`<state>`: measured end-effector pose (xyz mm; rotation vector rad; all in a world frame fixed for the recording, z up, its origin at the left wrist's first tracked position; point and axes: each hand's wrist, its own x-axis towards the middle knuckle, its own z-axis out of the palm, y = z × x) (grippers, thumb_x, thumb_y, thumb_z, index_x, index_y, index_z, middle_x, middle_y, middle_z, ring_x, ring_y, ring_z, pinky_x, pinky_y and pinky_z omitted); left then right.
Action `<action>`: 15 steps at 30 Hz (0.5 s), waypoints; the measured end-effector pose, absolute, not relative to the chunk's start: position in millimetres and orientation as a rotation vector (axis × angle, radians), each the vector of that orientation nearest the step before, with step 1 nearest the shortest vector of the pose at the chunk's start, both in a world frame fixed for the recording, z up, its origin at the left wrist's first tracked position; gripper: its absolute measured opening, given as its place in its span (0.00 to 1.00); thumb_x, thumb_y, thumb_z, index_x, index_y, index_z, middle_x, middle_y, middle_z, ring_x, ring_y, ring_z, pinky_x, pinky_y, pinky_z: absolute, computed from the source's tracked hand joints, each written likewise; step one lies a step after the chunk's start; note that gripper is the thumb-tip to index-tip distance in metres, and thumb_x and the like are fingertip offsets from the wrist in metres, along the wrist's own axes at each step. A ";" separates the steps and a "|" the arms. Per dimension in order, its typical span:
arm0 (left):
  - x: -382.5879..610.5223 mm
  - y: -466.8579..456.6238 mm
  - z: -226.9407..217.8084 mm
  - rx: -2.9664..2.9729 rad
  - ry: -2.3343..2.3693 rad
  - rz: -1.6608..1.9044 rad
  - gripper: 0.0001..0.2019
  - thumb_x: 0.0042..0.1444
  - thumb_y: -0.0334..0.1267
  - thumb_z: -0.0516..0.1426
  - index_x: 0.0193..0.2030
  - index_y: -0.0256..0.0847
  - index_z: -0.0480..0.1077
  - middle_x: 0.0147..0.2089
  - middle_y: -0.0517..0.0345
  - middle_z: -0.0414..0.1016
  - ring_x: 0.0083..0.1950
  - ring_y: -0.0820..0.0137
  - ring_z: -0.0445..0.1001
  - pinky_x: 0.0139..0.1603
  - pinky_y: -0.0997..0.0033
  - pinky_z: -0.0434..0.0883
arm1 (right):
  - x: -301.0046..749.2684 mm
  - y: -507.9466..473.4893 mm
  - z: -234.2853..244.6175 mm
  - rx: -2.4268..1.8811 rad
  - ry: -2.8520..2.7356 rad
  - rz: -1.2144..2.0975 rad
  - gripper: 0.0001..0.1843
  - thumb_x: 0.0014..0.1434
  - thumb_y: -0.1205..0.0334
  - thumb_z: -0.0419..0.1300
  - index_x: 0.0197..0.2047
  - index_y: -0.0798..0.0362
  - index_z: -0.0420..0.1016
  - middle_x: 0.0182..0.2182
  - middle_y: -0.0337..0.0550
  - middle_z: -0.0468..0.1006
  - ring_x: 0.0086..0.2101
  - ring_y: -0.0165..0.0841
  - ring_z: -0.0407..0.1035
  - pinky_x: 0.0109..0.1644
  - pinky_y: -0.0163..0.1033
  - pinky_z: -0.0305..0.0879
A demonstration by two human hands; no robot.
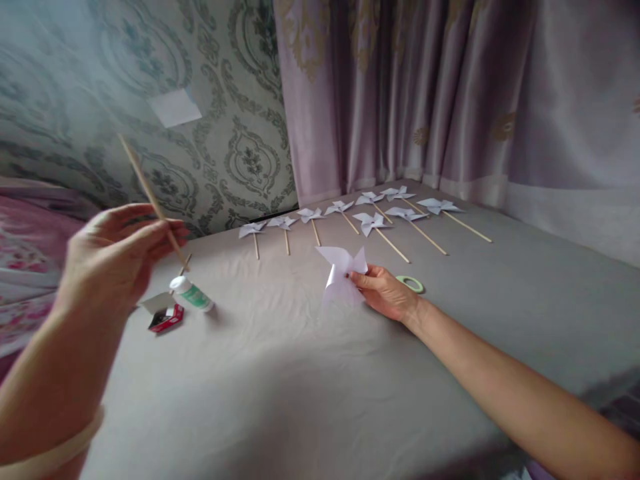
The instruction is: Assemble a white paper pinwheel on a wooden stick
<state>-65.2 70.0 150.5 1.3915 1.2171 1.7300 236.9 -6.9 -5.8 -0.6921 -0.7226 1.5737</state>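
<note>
Raised at the left, my left hand [123, 250] pinches a thin wooden stick [145, 183], which slants with its upper end to the left. My right hand [387, 291] grips a white paper pinwheel head [340, 277] by its centre, thumb on the near face; no stick shows on this one. Below my left hand lie a white and green glue stick [193, 295] and an open small red box [167, 319] with dark contents too small to make out. Another stick end [186, 262] pokes out behind the glue stick.
Several finished white pinwheels [371, 223] on wooden sticks lie in rows along the back of the grey cloth-covered surface [280, 400]. A roll of pale green tape [410, 285] lies just behind my right hand. Purple curtains [400, 100] and a patterned wall [240, 133] close off the back.
</note>
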 end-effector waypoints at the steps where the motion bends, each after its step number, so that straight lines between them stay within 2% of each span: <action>1: -56.1 66.2 142.9 1.363 1.155 1.676 0.14 0.49 0.21 0.60 0.44 0.34 0.71 0.27 0.61 0.79 0.31 0.72 0.78 0.39 0.68 0.76 | 236.8 -8.0 -5.1 -0.704 -0.722 1.569 0.17 0.35 0.58 0.78 0.30 0.51 0.83 0.28 0.37 0.82 0.32 0.27 0.73 0.41 0.33 0.66; 5: -23.2 60.1 99.2 1.174 1.011 1.441 0.14 0.44 0.22 0.60 0.40 0.33 0.72 0.28 0.58 0.78 0.30 0.67 0.78 0.39 0.62 0.76 | 237.0 -10.6 -3.6 -0.763 -0.711 1.537 0.19 0.33 0.58 0.79 0.30 0.52 0.82 0.28 0.37 0.83 0.31 0.28 0.73 0.39 0.33 0.66; 7: -6.7 58.8 78.6 1.073 1.004 1.365 0.10 0.40 0.23 0.60 0.33 0.32 0.71 0.29 0.56 0.76 0.30 0.70 0.77 0.38 0.66 0.75 | 237.5 -11.0 -3.7 -0.790 -0.706 1.518 0.19 0.32 0.59 0.79 0.30 0.53 0.82 0.27 0.37 0.83 0.30 0.28 0.73 0.38 0.33 0.65; 10: 17.6 54.1 56.7 0.952 0.996 1.310 0.08 0.38 0.25 0.57 0.29 0.32 0.70 0.24 0.58 0.72 0.25 0.77 0.70 0.28 0.79 0.67 | 239.5 -11.8 -4.5 -0.814 -0.698 1.521 0.20 0.32 0.59 0.79 0.31 0.53 0.82 0.27 0.37 0.82 0.28 0.28 0.73 0.37 0.34 0.65; 12: 31.4 49.2 48.1 0.919 0.951 1.287 0.07 0.40 0.28 0.58 0.30 0.32 0.70 0.24 0.58 0.71 0.24 0.78 0.67 0.25 0.80 0.63 | 242.4 -12.1 -4.3 -0.817 -0.678 1.522 0.20 0.31 0.59 0.79 0.30 0.53 0.82 0.26 0.36 0.82 0.28 0.28 0.73 0.38 0.34 0.66; 15: 46.2 41.8 42.4 0.939 0.898 1.238 0.16 0.49 0.41 0.61 0.43 0.36 0.71 0.22 0.63 0.67 0.21 0.79 0.60 0.21 0.81 0.56 | 249.8 -9.9 0.8 -0.825 -0.644 1.494 0.21 0.31 0.59 0.79 0.31 0.52 0.82 0.26 0.36 0.83 0.29 0.28 0.75 0.39 0.33 0.67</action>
